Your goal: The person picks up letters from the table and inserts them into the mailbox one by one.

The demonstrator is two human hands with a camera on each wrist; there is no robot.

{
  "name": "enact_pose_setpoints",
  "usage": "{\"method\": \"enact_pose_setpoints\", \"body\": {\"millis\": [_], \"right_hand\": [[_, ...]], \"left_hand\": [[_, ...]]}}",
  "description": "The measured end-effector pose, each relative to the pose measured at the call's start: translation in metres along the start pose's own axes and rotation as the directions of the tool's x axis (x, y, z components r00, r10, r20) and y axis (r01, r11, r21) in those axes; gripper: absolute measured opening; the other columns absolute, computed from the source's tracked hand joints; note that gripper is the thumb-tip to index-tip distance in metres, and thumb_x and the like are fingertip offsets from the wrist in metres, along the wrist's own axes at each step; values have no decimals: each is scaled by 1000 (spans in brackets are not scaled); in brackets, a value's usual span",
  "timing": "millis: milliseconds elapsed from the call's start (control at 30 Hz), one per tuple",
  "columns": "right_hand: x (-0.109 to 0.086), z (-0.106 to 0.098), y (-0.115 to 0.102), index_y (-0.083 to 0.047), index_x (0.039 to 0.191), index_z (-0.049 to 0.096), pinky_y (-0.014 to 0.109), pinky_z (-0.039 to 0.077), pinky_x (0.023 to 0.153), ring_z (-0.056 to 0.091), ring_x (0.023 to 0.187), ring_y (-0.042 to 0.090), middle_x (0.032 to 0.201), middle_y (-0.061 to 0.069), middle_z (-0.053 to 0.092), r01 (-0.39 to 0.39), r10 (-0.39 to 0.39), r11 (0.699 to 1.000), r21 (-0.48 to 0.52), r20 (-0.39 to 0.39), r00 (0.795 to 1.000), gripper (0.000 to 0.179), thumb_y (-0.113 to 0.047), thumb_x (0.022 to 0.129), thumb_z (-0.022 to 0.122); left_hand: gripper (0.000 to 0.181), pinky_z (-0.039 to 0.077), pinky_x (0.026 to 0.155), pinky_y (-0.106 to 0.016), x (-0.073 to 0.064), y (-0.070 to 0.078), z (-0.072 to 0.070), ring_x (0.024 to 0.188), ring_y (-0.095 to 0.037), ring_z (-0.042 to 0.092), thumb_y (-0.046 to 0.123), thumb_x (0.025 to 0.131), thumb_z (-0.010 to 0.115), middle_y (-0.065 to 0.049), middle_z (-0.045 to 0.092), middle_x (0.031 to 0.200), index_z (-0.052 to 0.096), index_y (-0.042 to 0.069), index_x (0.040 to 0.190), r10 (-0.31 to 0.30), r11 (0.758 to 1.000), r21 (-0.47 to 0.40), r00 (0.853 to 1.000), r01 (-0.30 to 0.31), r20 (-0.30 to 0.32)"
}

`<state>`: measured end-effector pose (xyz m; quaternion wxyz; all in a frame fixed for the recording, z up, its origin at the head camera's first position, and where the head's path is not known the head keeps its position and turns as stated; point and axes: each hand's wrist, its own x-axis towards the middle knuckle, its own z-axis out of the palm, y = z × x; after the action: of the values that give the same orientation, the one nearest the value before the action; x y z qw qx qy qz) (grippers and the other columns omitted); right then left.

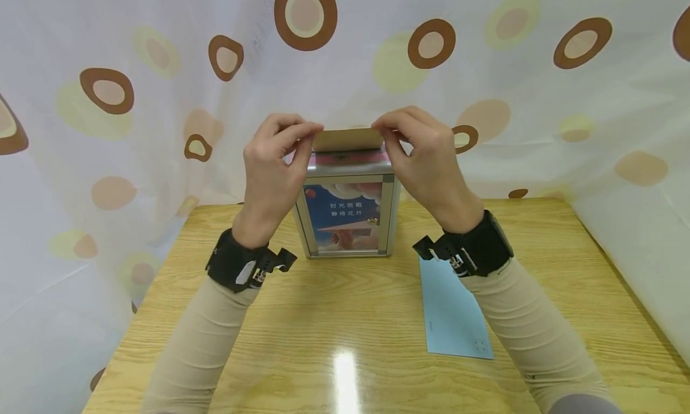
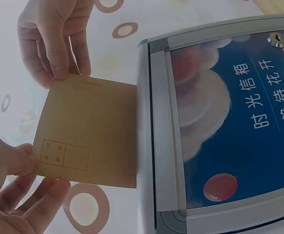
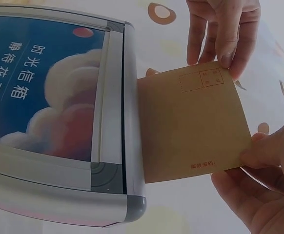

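A brown envelope (image 1: pixel 347 139) was held upright above the top of a silver-framed box (image 1: pixel 349 168), each upper corner being pinched between thumb and fingers. The left corner was gripped by the left hand (image 1: pixel 275 168), the right corner by the right hand (image 1: pixel 426 153); in both, the fingertips were closed narrowly on the paper, while the middle of the sheet was left uncovered between them. The envelope's lower edge was hidden behind the box's front rim in the wrist views, and whether it had been let into an opening could not be told. On the envelope, "邮政编码:" was printed in red, and a small red square was filled with characters too blurred to be read surely. "时光信箱" and "静待花开" were lettered in white on the box's blue poster (image 1: pixel 345 231), near a keyhole lock (image 2: pixel 277 40). A light-blue sheet (image 1: pixel 455 312) was laid on the wooden table (image 1: pixel 302 330), its tiny print unreadable
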<state>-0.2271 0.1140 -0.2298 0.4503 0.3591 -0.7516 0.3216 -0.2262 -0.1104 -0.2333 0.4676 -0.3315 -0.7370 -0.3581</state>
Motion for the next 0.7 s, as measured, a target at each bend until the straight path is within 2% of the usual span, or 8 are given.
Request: {"method": "enact_pose_setpoints", "body": {"millis": [300, 567, 700], "right_hand": [[-4, 5, 1, -1, 95, 72, 37, 56, 75, 64, 85, 21, 92, 13, 69, -75, 75, 996, 43, 8, 997, 16, 6, 91, 58], [-5, 7, 2, -1, 95, 73, 37, 55, 72, 64, 84, 21, 92, 13, 70, -82, 81, 996, 28, 23, 996, 18, 6, 92, 57], [-6, 8, 5, 0, 97, 73, 36, 55, 72, 64, 83, 20, 92, 14, 69, -85, 84, 996, 16, 47, 995, 17, 6, 92, 57]], "left_hand": [[15, 52, 66, -34, -3, -2, 2, 78, -19, 56, 5, 94, 62, -16, 59, 93, 76, 3, 98, -15, 1000, 4, 1000, 15, -1], [16, 58, 75, -34, -6, -3, 4, 82, -20, 57, 3, 95, 60, -15, 58, 93, 75, 3, 99, -78, 997, 11, 996, 77, 47], [17, 58, 76, -34, -7, -4, 5, 83, -21, 57, 3, 95, 59, -16, 57, 95, 74, 1, 100, -84, 996, 29, 993, 82, 79]]}}
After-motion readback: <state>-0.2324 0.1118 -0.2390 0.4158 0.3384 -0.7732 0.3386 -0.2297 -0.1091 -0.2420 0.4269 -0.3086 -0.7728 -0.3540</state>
